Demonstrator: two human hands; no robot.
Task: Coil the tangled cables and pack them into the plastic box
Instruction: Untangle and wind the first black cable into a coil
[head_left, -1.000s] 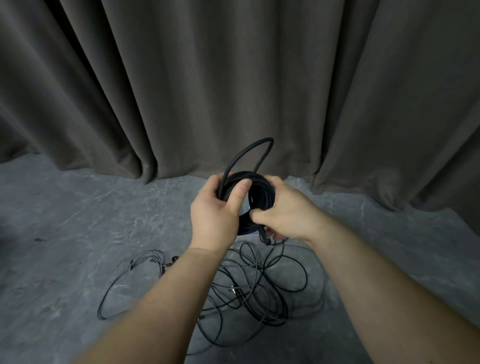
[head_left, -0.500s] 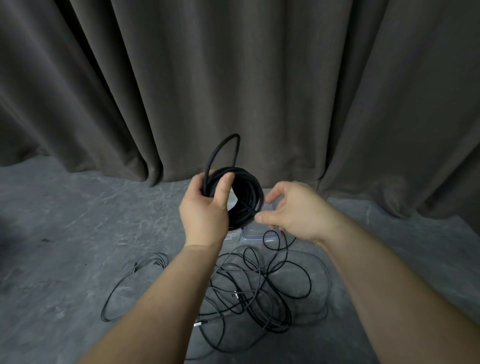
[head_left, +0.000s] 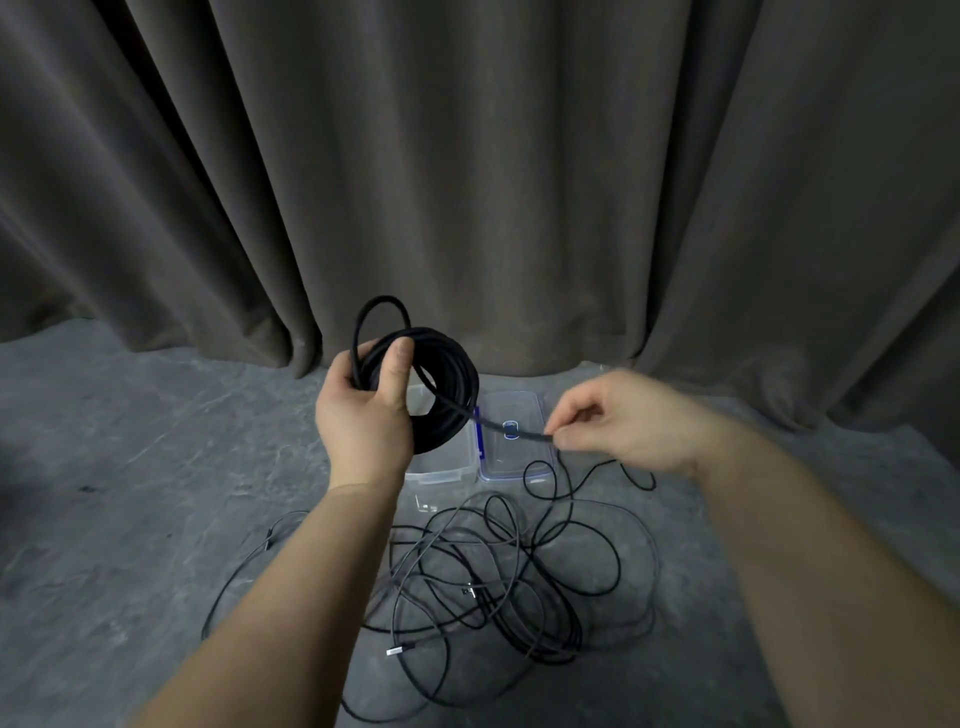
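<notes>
Tangled cables: a loose heap of thin black and grey leads on the grey floor, lower centre of the frame, between the two forearms; one metal plug tip lies at the heap's lower left edge.
Left hand: centre of the frame, fingers wrapped round the rim of the coiled cable, thumb pressed across the windings; one loop stands up above the fingers.
Right hand: right of centre, thumb and forefinger pinching the free end of the cable, which runs taut from the coil, down and to the right.
Plastic box: clear, open, on the floor just behind the coil, partly hidden by it.
Lid: clear with blue clips, lying flat just right of the box, under the taut strand.
Curtain: dark folds filling the upper half of the frame, reaching the floor.
</notes>
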